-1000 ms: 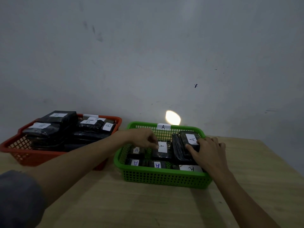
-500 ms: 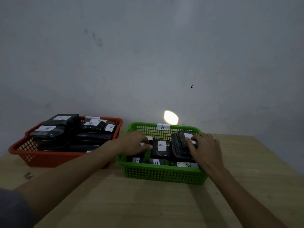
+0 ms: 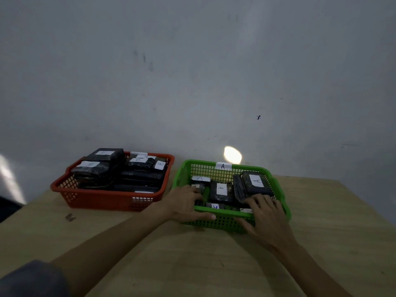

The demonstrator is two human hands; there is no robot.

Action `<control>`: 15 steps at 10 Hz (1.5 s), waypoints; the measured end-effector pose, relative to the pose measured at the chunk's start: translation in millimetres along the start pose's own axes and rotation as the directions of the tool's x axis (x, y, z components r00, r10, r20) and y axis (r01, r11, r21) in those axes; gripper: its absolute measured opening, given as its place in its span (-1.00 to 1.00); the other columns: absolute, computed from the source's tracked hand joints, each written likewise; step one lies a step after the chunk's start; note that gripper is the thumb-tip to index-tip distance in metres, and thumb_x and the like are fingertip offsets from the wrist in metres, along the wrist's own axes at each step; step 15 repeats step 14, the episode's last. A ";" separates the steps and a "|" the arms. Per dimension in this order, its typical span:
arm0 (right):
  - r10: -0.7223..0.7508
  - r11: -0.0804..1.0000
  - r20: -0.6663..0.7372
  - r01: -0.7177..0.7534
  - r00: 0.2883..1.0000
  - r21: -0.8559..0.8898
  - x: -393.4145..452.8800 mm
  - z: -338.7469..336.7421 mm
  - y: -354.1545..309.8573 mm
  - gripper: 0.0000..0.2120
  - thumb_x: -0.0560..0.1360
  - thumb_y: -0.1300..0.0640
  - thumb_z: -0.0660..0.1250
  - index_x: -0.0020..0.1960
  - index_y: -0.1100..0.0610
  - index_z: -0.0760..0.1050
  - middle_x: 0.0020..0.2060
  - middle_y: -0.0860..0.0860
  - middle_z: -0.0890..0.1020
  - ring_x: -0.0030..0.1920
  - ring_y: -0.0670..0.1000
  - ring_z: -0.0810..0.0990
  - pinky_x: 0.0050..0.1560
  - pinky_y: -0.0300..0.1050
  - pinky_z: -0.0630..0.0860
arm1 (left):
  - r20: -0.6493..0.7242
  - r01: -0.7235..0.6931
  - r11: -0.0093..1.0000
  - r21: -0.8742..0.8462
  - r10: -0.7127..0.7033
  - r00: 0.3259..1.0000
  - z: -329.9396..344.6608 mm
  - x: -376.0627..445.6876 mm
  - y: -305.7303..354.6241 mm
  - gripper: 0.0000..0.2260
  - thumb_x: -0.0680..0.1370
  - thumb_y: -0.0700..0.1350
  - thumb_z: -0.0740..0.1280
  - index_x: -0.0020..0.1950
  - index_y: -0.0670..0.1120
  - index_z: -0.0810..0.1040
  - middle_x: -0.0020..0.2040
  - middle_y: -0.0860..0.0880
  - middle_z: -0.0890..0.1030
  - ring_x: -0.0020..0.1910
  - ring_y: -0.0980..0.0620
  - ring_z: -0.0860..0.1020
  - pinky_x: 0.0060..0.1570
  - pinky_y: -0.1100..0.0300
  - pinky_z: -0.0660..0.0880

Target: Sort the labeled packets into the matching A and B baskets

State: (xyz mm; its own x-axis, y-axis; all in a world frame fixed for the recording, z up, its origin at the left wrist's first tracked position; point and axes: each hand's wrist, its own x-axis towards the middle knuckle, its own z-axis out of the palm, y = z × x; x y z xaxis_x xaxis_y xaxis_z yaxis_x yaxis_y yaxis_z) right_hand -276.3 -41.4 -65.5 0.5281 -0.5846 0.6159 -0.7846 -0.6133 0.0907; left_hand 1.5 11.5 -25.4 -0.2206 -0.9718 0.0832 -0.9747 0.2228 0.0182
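Head view showed sorting apparently complete: black packets [image 3: 220, 190] filled the green A basket [image 3: 282, 202] and red B basket [image 3: 102, 197], none loose on the table [image 3: 192, 264]. Left hand [image 3: 184, 203] and right hand [image 3: 265, 217] gripped the green basket's front rim.
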 end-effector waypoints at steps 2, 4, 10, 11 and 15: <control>-0.026 0.998 0.030 0.028 0.999 -0.051 14.6 7.1 4.3 -0.34 0.49 -0.41 0.04 0.12 0.08 0.61 0.01 0.05 0.61 0.03 0.09 0.59 0.04 0.06 0.53 | -0.132 0.041 0.993 0.115 -0.025 0.991 3.7 -8.0 -10.5 -0.14 0.39 0.58 -0.07 0.37 0.00 0.48 0.38 -0.05 0.44 0.39 -0.03 0.34 0.52 -0.05 0.08; -0.065 0.995 0.008 0.066 0.998 -0.081 27.7 20.8 11.3 -0.31 0.47 -0.44 0.07 0.08 0.10 0.64 -0.04 0.06 0.63 -0.04 0.10 0.61 -0.03 0.04 0.55 | -0.177 0.060 0.976 0.211 -0.023 0.984 8.6 -12.7 -27.6 -0.17 0.45 0.53 -0.17 0.29 0.01 0.54 0.29 -0.02 0.50 0.37 0.00 0.36 0.52 -0.03 -0.13; -0.047 0.998 0.234 0.055 0.971 -0.028 57.0 25.7 15.5 -0.14 0.39 -0.60 -0.04 0.34 0.01 0.47 0.16 -0.02 0.52 0.17 0.02 0.45 0.22 -0.03 0.32 | -0.247 0.084 0.950 0.301 -0.007 0.969 16.3 11.9 -50.6 -0.18 0.44 0.56 -0.19 0.03 0.01 0.62 0.08 0.00 0.61 0.19 0.01 0.50 0.49 -0.03 0.10; -0.033 0.999 0.240 0.031 0.970 0.013 55.9 20.8 13.5 -0.13 0.38 -0.62 -0.06 0.33 -0.02 0.45 0.15 -0.05 0.50 0.18 0.00 0.44 0.25 -0.05 0.29 | -0.240 0.086 0.949 0.302 -0.012 0.971 12.7 10.0 -46.8 -0.18 0.43 0.57 -0.17 0.04 0.00 0.60 0.08 0.01 0.59 0.18 0.01 0.49 0.47 0.00 0.14; 0.146 0.983 0.164 -0.161 0.976 0.087 49.3 -6.8 2.0 -0.45 0.54 -0.40 0.04 0.16 -0.01 0.52 0.06 -0.07 0.55 0.13 -0.02 0.46 0.19 -0.07 0.24 | -0.228 0.065 0.994 0.087 -0.043 0.973 -13.7 -21.5 -34.0 -0.33 0.46 0.45 0.14 0.36 0.00 0.43 0.24 0.02 0.49 0.18 0.05 0.45 0.19 0.14 0.38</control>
